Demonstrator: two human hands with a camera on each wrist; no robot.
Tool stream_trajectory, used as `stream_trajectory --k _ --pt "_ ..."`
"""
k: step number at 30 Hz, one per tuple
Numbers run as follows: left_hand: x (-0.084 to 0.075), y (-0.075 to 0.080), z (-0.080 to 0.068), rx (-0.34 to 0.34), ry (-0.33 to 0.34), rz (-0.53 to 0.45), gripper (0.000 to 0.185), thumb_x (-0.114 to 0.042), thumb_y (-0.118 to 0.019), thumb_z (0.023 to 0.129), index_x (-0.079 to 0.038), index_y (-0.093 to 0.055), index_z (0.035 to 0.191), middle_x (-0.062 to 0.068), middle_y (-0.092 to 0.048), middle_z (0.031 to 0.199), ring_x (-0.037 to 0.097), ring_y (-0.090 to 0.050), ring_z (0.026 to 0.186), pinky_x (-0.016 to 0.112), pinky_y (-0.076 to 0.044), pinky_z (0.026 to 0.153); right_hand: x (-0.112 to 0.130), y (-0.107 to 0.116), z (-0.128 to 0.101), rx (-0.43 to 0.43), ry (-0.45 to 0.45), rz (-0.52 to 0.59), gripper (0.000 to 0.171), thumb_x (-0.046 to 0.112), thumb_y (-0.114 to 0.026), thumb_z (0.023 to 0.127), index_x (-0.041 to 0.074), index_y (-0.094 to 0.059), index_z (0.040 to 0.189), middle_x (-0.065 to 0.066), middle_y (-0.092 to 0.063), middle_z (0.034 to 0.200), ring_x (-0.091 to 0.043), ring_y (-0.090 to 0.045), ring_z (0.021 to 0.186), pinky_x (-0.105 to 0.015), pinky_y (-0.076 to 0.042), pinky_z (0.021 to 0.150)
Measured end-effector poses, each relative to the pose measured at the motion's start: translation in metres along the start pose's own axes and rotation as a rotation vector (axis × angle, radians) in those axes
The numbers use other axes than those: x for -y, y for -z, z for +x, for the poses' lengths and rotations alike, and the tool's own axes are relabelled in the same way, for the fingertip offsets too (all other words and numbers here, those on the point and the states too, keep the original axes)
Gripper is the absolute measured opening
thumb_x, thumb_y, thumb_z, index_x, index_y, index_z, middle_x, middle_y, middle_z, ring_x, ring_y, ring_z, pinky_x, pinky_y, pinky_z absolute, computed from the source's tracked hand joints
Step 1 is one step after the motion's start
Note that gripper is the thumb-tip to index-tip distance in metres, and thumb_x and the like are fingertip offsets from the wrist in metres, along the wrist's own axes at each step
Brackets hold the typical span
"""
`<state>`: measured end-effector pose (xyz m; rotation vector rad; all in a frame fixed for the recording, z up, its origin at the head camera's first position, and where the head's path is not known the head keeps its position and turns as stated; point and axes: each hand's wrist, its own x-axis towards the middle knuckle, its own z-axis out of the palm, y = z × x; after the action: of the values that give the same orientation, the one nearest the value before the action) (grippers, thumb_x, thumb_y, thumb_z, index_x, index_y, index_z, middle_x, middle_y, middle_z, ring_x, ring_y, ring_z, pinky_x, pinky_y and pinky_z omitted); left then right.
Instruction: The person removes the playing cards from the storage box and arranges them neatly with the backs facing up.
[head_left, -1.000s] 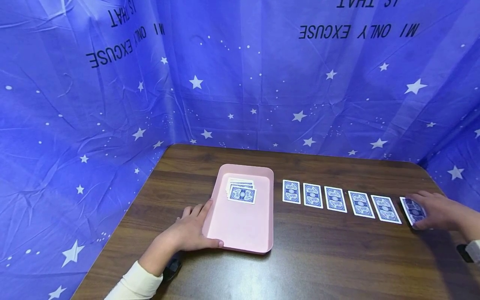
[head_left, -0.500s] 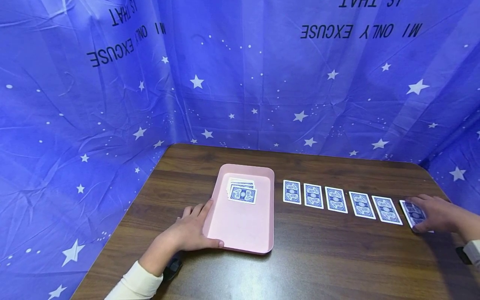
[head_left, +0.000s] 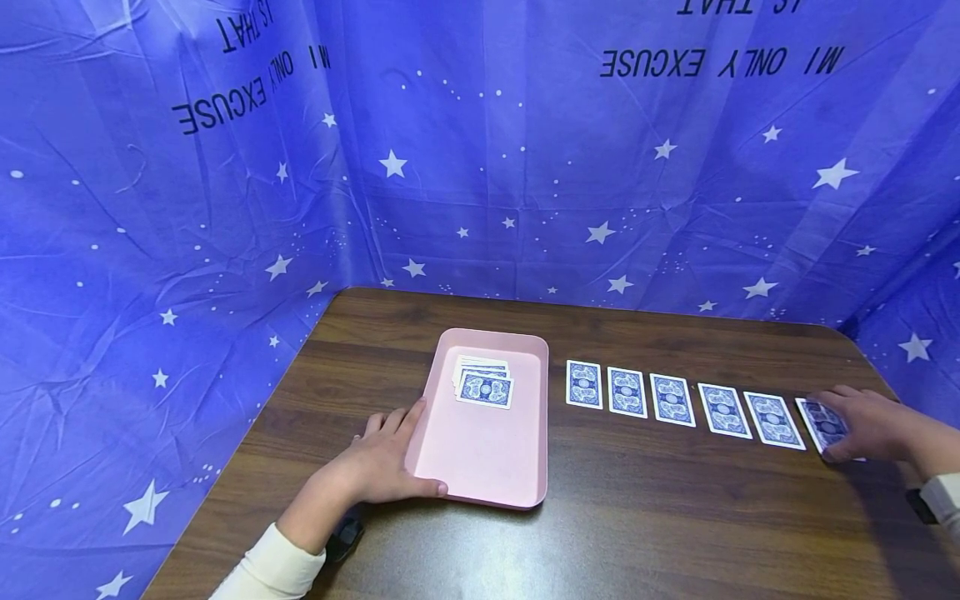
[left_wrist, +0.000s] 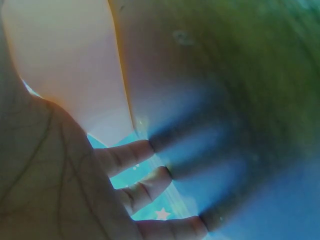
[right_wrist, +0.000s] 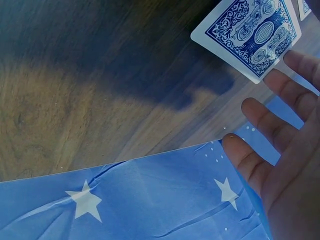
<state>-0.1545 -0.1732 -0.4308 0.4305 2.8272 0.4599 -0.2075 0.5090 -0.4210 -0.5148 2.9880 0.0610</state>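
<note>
At the right end of a row of face-down cards, my right hand (head_left: 873, 423) pinches a blue-backed playing card (head_left: 821, 423) by its edges, thumb on the near side and fingers on the far side. In the right wrist view this card (right_wrist: 252, 35) lies close over the wood, with fingertips right at its edge and the thumb out of sight. My left hand (head_left: 382, 462) rests against the pink tray (head_left: 487, 467), fingers along its left wall and thumb at its near edge. Its fingers (left_wrist: 145, 192) look relaxed in the left wrist view.
Several face-down cards (head_left: 672, 399) form the row between the tray and my right hand. Inside the tray, near its far end, lies an overlapping pile of cards (head_left: 485, 389). A blue star-printed curtain (head_left: 525, 167) hangs behind the brown wooden table (head_left: 600, 533).
The pinched card first slid slightly toward me, then a little to the left, moving with my right hand. My left hand and the tray stay put.
</note>
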Motion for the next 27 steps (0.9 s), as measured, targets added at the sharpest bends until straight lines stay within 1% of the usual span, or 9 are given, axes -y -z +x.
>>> stream_trajectory --k 2,10,19,22,27 --pt "0.001 0.000 0.000 -0.002 -0.002 -0.002 0.131 -0.082 -0.069 0.063 -0.010 -0.017 0.160 0.019 -0.037 0.152 0.044 -0.033 0.132 0.073 -0.035 0.094 0.001 0.001 0.000 0.011 -0.009 0.004 0.083 0.034 -0.090 0.049 -0.010 -0.059 0.112 -0.030 -0.058 0.104 -0.053 -0.056 0.092 -0.060 -0.046 0.077" --pt "0.001 0.001 -0.001 -0.006 -0.006 -0.005 0.132 -0.083 -0.069 0.062 -0.010 -0.017 0.159 0.019 -0.038 0.151 0.044 -0.034 0.132 0.074 -0.034 0.094 0.000 0.000 0.001 0.022 -0.016 -0.001 0.087 0.037 -0.091 0.051 -0.012 -0.058 0.115 -0.031 -0.057 0.105 -0.053 -0.056 0.092 -0.061 -0.046 0.077" --pt "0.000 0.000 -0.001 -0.005 -0.005 0.000 0.132 -0.083 -0.069 0.062 -0.010 -0.018 0.159 0.020 -0.038 0.150 0.044 -0.035 0.131 0.074 -0.035 0.094 -0.001 0.000 -0.001 0.008 -0.010 -0.016 0.086 0.037 -0.091 0.050 -0.010 -0.058 0.114 -0.027 -0.058 0.102 -0.049 -0.057 0.089 -0.058 -0.047 0.075" --pt "0.001 -0.001 0.000 0.007 0.006 0.011 0.133 -0.084 -0.068 0.062 -0.011 -0.015 0.160 0.019 -0.037 0.152 0.044 -0.033 0.132 0.072 -0.035 0.096 0.001 0.000 -0.002 -0.004 -0.006 -0.017 0.085 0.037 -0.091 0.052 -0.010 -0.058 0.114 -0.029 -0.058 0.102 -0.050 -0.057 0.089 -0.059 -0.046 0.075" --pt "0.001 0.000 0.000 0.011 0.009 0.010 0.133 -0.083 -0.069 0.062 -0.010 -0.016 0.160 0.019 -0.037 0.152 0.044 -0.033 0.132 0.072 -0.035 0.096 0.009 0.004 0.002 -0.059 0.044 0.000 0.082 0.037 -0.091 0.055 -0.010 -0.058 0.114 -0.033 -0.058 0.106 -0.055 -0.056 0.093 -0.062 -0.046 0.078"
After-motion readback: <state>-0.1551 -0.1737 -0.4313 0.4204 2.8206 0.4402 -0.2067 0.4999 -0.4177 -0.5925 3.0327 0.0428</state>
